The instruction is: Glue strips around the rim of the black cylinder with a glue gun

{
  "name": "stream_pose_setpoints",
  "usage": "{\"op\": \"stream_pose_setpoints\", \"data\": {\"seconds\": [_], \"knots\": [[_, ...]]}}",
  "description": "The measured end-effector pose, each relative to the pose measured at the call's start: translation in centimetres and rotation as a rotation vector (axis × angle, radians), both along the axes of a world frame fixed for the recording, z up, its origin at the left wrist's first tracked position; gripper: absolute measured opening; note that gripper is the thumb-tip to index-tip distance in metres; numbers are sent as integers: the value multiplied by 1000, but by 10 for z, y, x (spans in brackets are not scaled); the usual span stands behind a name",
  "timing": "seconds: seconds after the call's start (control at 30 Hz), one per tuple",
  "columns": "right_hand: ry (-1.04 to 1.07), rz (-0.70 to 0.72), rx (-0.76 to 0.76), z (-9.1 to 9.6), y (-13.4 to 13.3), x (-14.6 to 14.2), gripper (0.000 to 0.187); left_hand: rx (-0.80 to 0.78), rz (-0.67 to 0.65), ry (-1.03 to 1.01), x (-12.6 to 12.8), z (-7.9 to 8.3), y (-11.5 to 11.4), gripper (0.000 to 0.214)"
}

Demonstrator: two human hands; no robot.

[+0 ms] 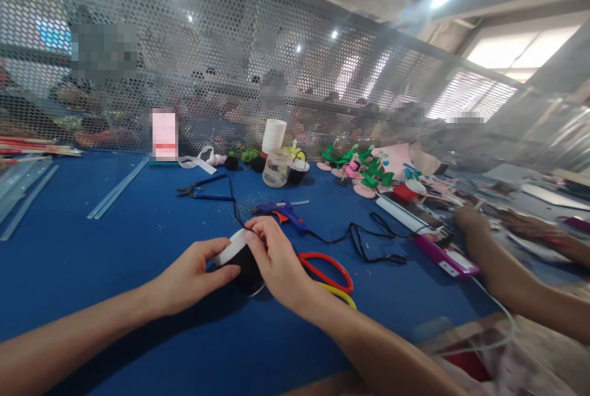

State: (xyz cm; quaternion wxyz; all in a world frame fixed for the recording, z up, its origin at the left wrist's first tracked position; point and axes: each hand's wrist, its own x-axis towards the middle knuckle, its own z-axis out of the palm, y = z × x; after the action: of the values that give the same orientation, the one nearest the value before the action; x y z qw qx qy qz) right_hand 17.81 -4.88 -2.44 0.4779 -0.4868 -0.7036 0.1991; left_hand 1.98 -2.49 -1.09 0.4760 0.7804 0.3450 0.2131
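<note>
Toward the table's (115, 261) near edge, the left hand (191, 273) clamps a cup (243, 264), seemingly steadying it while the right hand (279, 264) pinches yarn (235, 206).

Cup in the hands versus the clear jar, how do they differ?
The cup is black and white and opaque; the jar is see-through. The cup is tilted, held between the left hand and right hand; the jar stands upright on the blue table. Both look round.

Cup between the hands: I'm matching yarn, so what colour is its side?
The cup is black with a white band; see the head view.
</note>
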Motion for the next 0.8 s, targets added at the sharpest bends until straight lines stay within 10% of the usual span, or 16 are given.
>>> {"op": "stream_pose_setpoints", "data": {"seconds": [0.8], "knots": [[-124, 0, 26, -5, -2, -8, 8, -79, 13, -91, -1, 0, 2, 18]]}}
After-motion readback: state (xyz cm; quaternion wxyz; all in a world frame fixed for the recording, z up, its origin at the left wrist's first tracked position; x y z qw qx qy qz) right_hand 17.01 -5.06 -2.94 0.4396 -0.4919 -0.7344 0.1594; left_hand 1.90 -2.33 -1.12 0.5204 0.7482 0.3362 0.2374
